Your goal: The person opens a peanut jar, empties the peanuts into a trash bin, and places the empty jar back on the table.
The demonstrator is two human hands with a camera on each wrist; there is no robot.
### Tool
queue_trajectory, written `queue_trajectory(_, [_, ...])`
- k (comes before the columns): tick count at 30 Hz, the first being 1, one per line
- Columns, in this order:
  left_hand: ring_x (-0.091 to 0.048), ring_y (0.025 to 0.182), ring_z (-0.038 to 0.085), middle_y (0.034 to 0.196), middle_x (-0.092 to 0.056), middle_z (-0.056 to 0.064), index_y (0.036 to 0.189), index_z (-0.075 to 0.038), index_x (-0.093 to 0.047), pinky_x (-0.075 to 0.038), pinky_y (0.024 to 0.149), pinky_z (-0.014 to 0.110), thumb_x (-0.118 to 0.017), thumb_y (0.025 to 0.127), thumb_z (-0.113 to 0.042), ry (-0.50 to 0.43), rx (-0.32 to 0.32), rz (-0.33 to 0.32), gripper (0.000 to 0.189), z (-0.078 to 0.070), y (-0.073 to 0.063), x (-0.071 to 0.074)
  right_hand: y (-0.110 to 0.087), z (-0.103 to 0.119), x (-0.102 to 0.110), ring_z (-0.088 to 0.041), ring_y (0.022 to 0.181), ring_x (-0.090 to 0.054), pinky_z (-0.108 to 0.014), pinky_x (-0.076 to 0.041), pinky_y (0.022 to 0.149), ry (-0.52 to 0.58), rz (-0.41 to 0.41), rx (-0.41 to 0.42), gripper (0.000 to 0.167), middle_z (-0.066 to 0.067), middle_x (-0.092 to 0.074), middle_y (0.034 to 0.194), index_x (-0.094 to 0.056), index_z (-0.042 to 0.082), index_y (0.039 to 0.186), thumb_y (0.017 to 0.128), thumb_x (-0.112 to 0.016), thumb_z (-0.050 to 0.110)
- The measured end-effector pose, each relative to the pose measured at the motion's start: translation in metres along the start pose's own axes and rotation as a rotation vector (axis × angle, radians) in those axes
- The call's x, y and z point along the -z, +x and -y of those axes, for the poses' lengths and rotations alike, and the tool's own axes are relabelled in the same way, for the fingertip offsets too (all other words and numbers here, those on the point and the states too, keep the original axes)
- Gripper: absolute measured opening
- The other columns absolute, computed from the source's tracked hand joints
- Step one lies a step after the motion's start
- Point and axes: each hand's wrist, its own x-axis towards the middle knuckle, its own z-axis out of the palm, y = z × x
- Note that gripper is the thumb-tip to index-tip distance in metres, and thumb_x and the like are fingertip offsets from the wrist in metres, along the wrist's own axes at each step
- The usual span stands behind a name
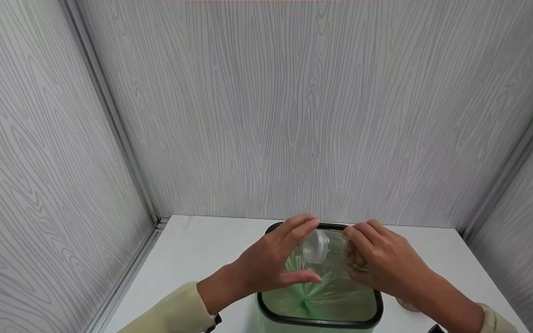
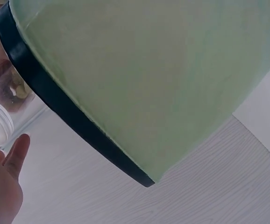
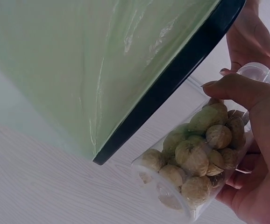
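My right hand [image 1: 384, 259] grips a clear plastic jar [image 3: 191, 163] that lies tilted sideways above the bin. Inside it are several round, wrinkled brown nuts [image 3: 193, 156], gathered toward the jar's base. The jar's clear, ringed top end [image 1: 315, 247] points toward my left hand [image 1: 271, 256]. That hand is spread in a C around the top end, thumb below and fingers above, with a gap visible between. Whether a lid sits on this end cannot be told. Below both hands stands a pale green bin [image 2: 139, 84] with a black rim [image 1: 317, 320].
A green plastic bag [image 1: 306, 296] lines the bin, bunched at its middle. Partly hidden by my right forearm, a round container [image 1: 407, 305] stands on the white table [image 1: 201, 259]. Grey wood-grain panels [image 1: 294, 115] enclose the table at the back and sides.
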Motion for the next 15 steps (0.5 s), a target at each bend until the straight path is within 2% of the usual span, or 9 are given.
queue_trajectory(6, [-0.060, 0.131, 0.022, 0.156, -0.044, 0.020, 0.155, -0.004, -0.038, -0.053, 0.105, 0.024, -0.081, 0.088, -0.041, 0.028, -0.088, 0.004, 0.088, 0.0037, -0.0021, 0.0006, -0.0020, -0.0008, 0.0000, -0.016, 0.091, -0.058, -0.034, -0.059, 0.071, -0.013, 0.001, 0.002, 0.081, -0.002, -0.064, 0.104, -0.064, 0.007, 0.117, 0.049, -0.103, 0.029])
queue_trajectory(11, [-0.059, 0.134, 0.024, 0.157, -0.045, 0.017, 0.153, -0.010, -0.042, -0.052, 0.108, 0.027, -0.082, 0.089, -0.030, 0.034, -0.119, 0.017, 0.079, 0.0038, -0.0019, 0.0010, -0.0029, -0.0009, -0.0016, -0.014, 0.090, -0.056, -0.032, -0.058, 0.069, 0.000, 0.000, 0.003, 0.079, -0.001, -0.063, 0.103, -0.064, 0.008, 0.116, 0.049, -0.102, 0.025])
queue_trajectory(15, [-0.060, 0.130, 0.024, 0.156, -0.046, 0.015, 0.151, -0.012, -0.046, -0.051, 0.107, 0.026, -0.083, 0.089, -0.023, 0.042, -0.134, 0.021, 0.073, 0.0029, -0.0005, 0.0004, -0.0042, -0.0016, -0.0024, -0.014, 0.089, -0.056, -0.031, -0.058, 0.069, 0.005, -0.002, 0.000, 0.077, 0.000, -0.063, 0.101, -0.064, 0.009, 0.115, 0.050, -0.101, 0.024])
